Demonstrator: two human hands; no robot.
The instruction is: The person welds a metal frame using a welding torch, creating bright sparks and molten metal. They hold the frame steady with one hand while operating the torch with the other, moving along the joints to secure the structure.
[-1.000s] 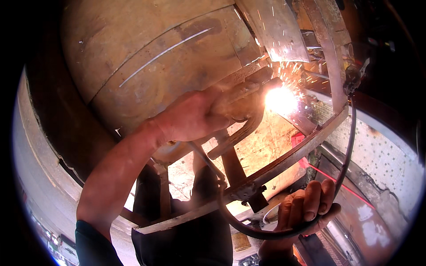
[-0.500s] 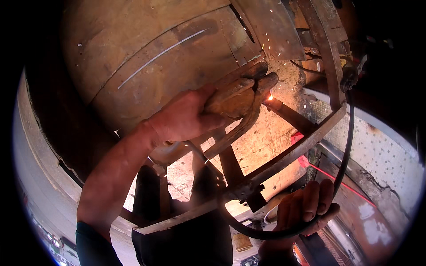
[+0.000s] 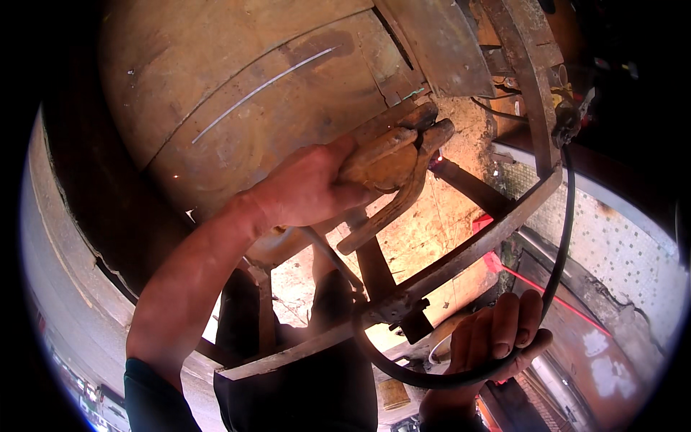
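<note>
Gripping a worn, rust-brown electrode holder [image 3: 392, 162], the left hand [image 3: 309, 189] is closing its fingers around the handle, thumb lying along the underside. The holder is sitting at the middle of the view, its jaws pointing up and right toward the lower edge of a big rusty metal drum [image 3: 237, 101]. A small reddish glow [image 3: 437, 164] is showing just beside the jaw tip, where the drum is meeting a grey steel plate [image 3: 439, 43].

- Lever of the holder: hanging down and left from the jaws, below the fingers.
- Black cable [image 3: 554, 266]: running down from a clamp [image 3: 568, 119] at upper right, curving under and across toward the centre of the view. The right hand [image 3: 497, 342] is curling shut around this cable at the lower right, fingers wrapped over it, palm facing the camera.
- Curved flat steel bar [image 3: 475, 248]: crossing diagonally from lower left to upper right, passing between the two hands; it is lying apart from the left hand and just above the right.
- Second rusty bar [image 3: 529, 68]: rising at the upper right, beside the steel plate.
- Chalk-like pale line [image 3: 263, 90]: arcing across the drum's side, above the left wrist.
- Left forearm [image 3: 194, 295]: coming in from the lower left, bare, with a dark sleeve at the elbow.
- Dark trousers [image 3: 302, 374]: showing at the bottom centre, behind the curved bar.
- Sunlit dusty ground [image 3: 432, 237]: showing beneath the holder.
- Red strip [image 3: 547, 291]: lying on the ground at the right, near the cable.
</note>
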